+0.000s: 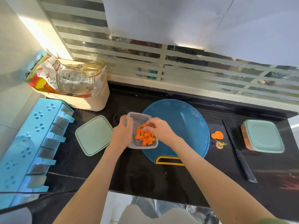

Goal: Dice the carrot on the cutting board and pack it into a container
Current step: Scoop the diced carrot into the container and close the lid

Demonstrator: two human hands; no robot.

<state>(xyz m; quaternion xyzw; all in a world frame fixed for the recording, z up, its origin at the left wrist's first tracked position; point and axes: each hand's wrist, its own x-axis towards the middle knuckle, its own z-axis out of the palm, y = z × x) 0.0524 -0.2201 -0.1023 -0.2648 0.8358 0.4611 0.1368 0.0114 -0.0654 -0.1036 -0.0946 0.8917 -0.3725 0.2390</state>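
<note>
**Colours We See**

We see orange carrot dice [144, 136], a clear container [137, 116], a dark blue cutting board [182, 120] with a yellow-trimmed handle [169, 159], a mint-green lid [94, 135], a black counter [145, 175], and a sky-blue rack [30, 136] bearing flower motifs.

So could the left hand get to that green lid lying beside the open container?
Probably yes. The green lid lies flat on the counter just left of the left hand, with nothing between them. That hand grips the container by its wall, though, so it would have to let go first.
</note>
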